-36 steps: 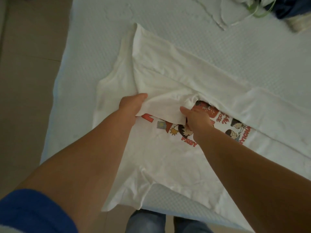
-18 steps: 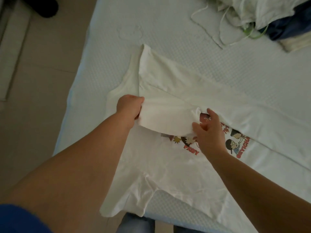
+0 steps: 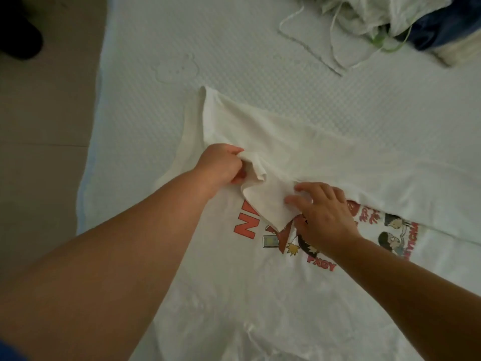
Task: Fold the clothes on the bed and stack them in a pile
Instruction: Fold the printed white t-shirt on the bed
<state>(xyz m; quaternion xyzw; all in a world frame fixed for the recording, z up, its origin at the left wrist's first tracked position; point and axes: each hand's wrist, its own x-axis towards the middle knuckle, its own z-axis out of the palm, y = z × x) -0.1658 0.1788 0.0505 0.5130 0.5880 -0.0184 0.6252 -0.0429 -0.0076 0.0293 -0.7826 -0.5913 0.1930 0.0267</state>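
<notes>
A white T-shirt (image 3: pixel 273 282) with a red and black cartoon print lies spread on the bed (image 3: pixel 234 61), its far side folded over toward the middle. My left hand (image 3: pixel 221 164) grips the bunched edge of the folded-in sleeve (image 3: pixel 268 201). My right hand (image 3: pixel 322 217) lies over the print, its fingers spread and pressing the sleeve's lower corner flat. Part of the print is hidden under my right hand and the sleeve.
A heap of unfolded clothes (image 3: pixel 390 19), white and dark blue with loose cords, sits at the bed's far right. The bed's left edge borders a beige tiled floor (image 3: pixel 44 131). A dark object (image 3: pixel 18 40) lies on the floor at upper left.
The sleeve flap has been drawn in and narrowed, uncovering more of the red lettering. My left hand now bunches its edge, and my right hand has gone from pinching the flap to pressing on it.
</notes>
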